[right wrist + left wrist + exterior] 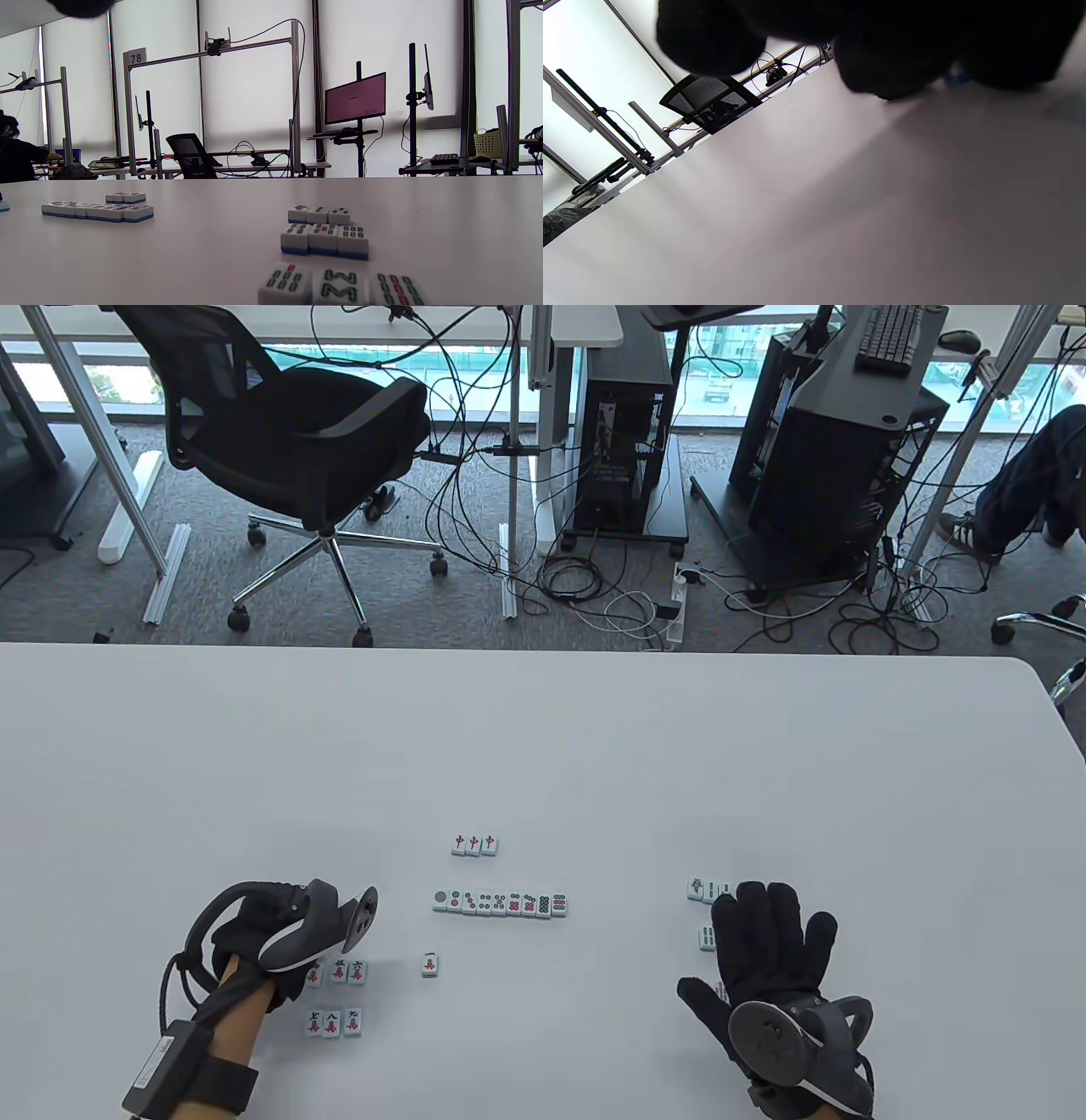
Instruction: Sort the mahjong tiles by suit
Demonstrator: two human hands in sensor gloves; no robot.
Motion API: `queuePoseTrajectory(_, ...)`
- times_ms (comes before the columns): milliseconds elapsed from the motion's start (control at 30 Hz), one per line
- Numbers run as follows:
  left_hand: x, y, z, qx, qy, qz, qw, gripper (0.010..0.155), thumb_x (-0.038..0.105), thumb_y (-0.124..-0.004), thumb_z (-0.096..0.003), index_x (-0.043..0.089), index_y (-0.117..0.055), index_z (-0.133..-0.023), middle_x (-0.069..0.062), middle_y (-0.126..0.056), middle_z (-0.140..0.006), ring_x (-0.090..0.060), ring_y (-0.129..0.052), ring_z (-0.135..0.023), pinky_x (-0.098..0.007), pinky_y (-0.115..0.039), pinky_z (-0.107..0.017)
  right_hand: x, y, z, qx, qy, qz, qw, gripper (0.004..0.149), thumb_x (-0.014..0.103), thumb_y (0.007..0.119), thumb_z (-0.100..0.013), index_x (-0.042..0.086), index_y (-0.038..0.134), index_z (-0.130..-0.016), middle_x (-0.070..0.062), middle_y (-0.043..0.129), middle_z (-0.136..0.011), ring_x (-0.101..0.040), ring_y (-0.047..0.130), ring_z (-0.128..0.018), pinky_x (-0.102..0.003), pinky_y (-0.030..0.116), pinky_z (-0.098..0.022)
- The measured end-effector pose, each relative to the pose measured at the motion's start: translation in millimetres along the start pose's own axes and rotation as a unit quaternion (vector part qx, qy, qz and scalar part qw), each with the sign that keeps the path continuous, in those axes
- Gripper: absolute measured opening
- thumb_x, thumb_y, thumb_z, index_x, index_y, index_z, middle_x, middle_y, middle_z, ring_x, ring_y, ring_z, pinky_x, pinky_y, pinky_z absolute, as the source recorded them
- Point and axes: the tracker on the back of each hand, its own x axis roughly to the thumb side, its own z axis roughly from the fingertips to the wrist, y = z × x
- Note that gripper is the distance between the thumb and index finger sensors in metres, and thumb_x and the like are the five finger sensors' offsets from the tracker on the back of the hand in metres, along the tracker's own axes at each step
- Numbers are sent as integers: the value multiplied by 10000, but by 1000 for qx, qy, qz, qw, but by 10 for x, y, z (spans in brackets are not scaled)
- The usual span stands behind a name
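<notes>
1. The table (543, 746) is white, with mahjong tiles laid face up in groups near its front edge.
2. A row of 3 red-character tiles (474, 845) lies farthest from the person, just behind a row of 9 dot tiles (500, 903); the rows are near but apart.
3. A lone character tile (430, 964) sits in front of the dot row's left end, touching nothing.
4. The left hand (267, 937) is over the character group (339, 997), which lies in 2 short rows; the hand covers the left end of the back row. Its fingers look curled, but I cannot tell whether they grip a tile.
5. The right hand (768, 950) lies flat with fingers spread and straight, gripping nothing, over the bamboo tiles (324, 239).
6. In the right wrist view the bamboo tiles form 3 rows of 3, one behind another.
7. An office chair (288, 449) stands beyond the table.
</notes>
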Motion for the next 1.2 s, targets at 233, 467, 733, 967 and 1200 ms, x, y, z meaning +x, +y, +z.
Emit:
queuePoseTrajectory(233, -30, 39, -88, -5, 2, 12, 1000, 615, 579, -847, -238, 369, -828, -815, 194, -978, -381, -65, -949, -171, -332, -889, -422, -32, 40, -14, 10, 12, 2, 1000, 868, 619, 528, -480, 229, -27, -1022, -154, 52, -1134, -454, 19, -1018, -760, 118, -673)
queuePoseTrajectory(467, 38, -34, -140, -20, -29, 40, 999, 578, 551, -851, -259, 364, -823, -805, 202, -975, -387, -51, -947, -159, -321, -893, -409, -50, 59, -30, 17, 15, 2, 1000, 868, 619, 530, -480, 232, -23, -1025, -153, 58, -1137, -452, 20, -1021, -761, 116, -673)
queuePoseTrajectory(733, -9, -3, -142, -18, -15, 27, 999, 574, 551, -839, -262, 283, -861, -769, 196, -978, -374, -64, -949, -148, -320, -894, -403, -39, 31, -29, 12, 12, -21, 1000, 863, 619, 531, -482, 239, -16, -1030, -151, 59, -1140, -450, 16, -1024, -764, 110, -672)
queuePoseTrajectory(967, 186, 533, -19, 43, -47, 131, 989, 592, 572, -836, -263, 261, -869, -765, 186, -984, -348, -70, -944, -122, -328, -893, -379, -19, -14, -16, 2, 5, -36, 999, 860, 619, 532, -482, 244, -15, -1030, -150, 53, -1140, -450, 11, -1022, -763, 107, -673)
queuePoseTrajectory(1200, 825, 887, 156, 64, -127, 84, 986, 595, 589, -828, -262, 269, -870, -762, 197, -977, -333, -65, -934, -107, -317, -897, -364, 10, -14, 12, -14, -8, -32, 999, 850, 616, 527, -481, 258, -18, -1024, -146, 47, -1135, -447, 7, -1019, -760, 109, -673)
